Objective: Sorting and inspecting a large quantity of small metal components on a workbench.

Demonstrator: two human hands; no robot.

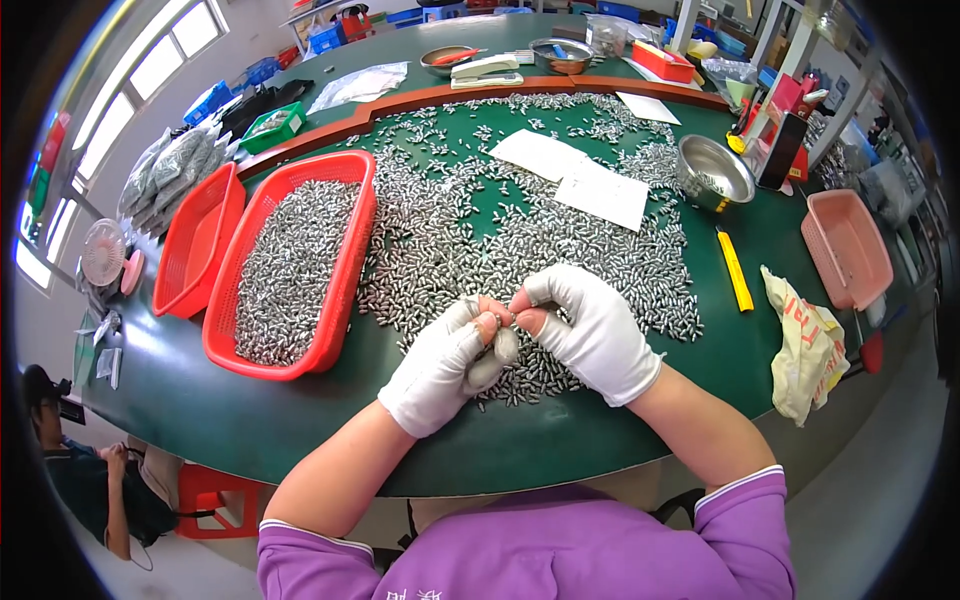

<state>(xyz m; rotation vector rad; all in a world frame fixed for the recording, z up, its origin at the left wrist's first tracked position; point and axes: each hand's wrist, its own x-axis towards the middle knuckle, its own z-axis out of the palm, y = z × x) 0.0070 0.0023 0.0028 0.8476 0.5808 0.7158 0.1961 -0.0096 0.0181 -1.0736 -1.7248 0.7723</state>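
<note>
Both hands wear white gloves with the thumb and index fingertips bare, and they meet over the near part of a wide spread of small silver bullet-shaped metal pieces (440, 262). My left hand (437, 368) is closed, its thumb and index finger pinching a small metal piece that is mostly hidden by the fingertips. From the other side, my right hand (597, 338) pinches at the same piece, thumb and index fingertips almost touching those of the left. Left of the spread stands a red plastic basket (362, 215) filled with the same pieces.
An empty red basket (200, 240) stands beside the full one. White paper slips (602, 195) lie on the pieces. At right are a metal bowl (715, 170), yellow cutter (735, 270), pink basket (847, 245) and yellowish bag (800, 345). A brown wooden rail (440, 95) borders the far side.
</note>
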